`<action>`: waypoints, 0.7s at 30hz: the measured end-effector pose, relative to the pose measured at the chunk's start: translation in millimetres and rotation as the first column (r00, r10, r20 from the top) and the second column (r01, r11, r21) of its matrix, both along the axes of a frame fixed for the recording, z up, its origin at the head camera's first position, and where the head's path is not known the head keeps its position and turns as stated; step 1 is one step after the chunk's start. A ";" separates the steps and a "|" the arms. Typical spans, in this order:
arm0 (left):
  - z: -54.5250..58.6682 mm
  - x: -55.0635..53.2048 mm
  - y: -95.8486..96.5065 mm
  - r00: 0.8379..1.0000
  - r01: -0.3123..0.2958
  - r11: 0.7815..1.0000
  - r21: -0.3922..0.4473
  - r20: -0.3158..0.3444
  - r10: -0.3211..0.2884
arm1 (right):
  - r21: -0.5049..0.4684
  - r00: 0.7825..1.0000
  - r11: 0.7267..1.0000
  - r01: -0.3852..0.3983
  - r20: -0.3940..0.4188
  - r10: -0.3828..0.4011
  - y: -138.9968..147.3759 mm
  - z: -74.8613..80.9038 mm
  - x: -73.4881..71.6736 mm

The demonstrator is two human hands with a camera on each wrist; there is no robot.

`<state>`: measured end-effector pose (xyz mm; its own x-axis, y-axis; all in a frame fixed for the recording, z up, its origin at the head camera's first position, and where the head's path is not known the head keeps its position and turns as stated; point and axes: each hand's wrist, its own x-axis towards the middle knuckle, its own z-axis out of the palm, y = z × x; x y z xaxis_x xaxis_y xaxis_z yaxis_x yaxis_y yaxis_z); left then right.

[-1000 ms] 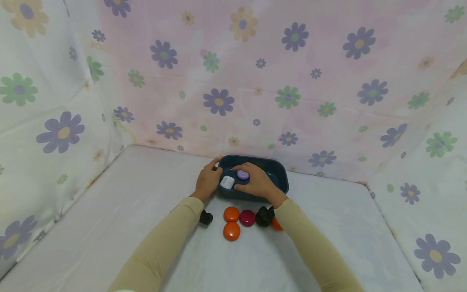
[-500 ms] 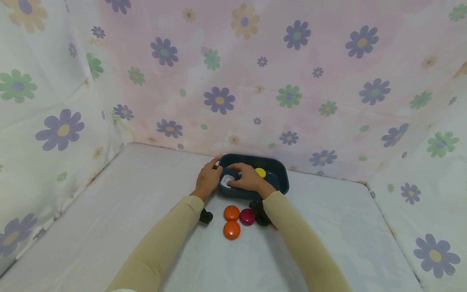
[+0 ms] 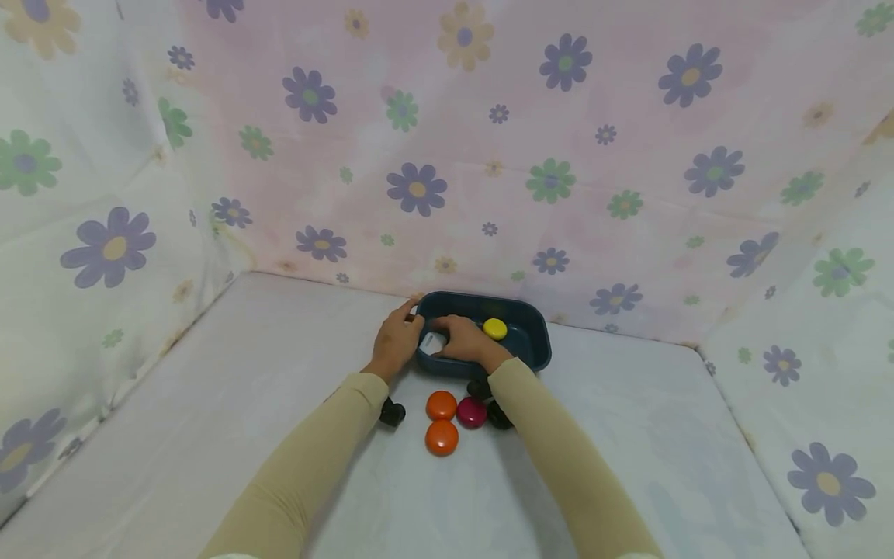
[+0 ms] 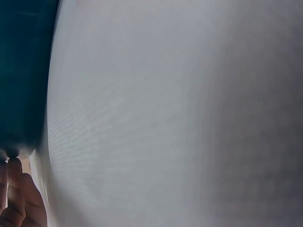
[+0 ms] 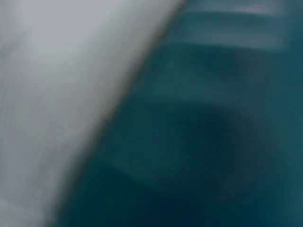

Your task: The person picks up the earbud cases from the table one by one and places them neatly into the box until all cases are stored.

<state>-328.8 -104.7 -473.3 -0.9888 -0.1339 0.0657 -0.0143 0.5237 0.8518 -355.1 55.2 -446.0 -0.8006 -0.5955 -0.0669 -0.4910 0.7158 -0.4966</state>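
Observation:
A dark teal rectangular tub (image 3: 538,361) stands against the back wall. At its left end my left hand (image 3: 396,341) grips the rim; in the left wrist view fingertips (image 4: 15,165) touch the tub's outer wall (image 4: 23,75). My right hand (image 3: 466,341) reaches inside, thumb and fingers round a white rounded-square piece (image 3: 432,343) with small grey print. How firmly it is pinched is hard to see. A yellow round piece (image 3: 495,329) lies in the tub, right of that hand. The right wrist view is blurred and shows the teal wall (image 5: 203,142).
Before the tub lie two glossy orange discs (image 3: 441,438), a dark red disc (image 3: 472,412) and black pieces (image 3: 499,415) partly under the right sleeve. Another black piece (image 3: 393,413) sits beside the left sleeve. A white cloth (image 3: 209,404) covers the table; flowered cloth walls surround it.
My right hand has moved left inside the tub, from round a purple piece to the white one. The purple piece is now hidden; the yellow one shows. My left hand stays put.

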 end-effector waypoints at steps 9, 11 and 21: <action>-1.5 -0.3 -0.4 1.000 0.007 1.000 -0.010 -0.004 -0.007 | 0.035 0.998 0.999 -0.032 -0.052 0.034 -3.8 0.1 0.9; -1.7 -0.8 -0.6 1.000 0.006 1.000 -0.016 -0.010 -0.006 | 0.035 0.998 0.999 -0.030 -0.054 0.031 -4.5 0.4 0.6; -0.3 -0.2 -1.7 1.000 0.017 1.000 -0.008 -0.001 -0.017 | -0.029 0.998 0.999 0.026 -0.062 -0.027 2.6 1.8 2.9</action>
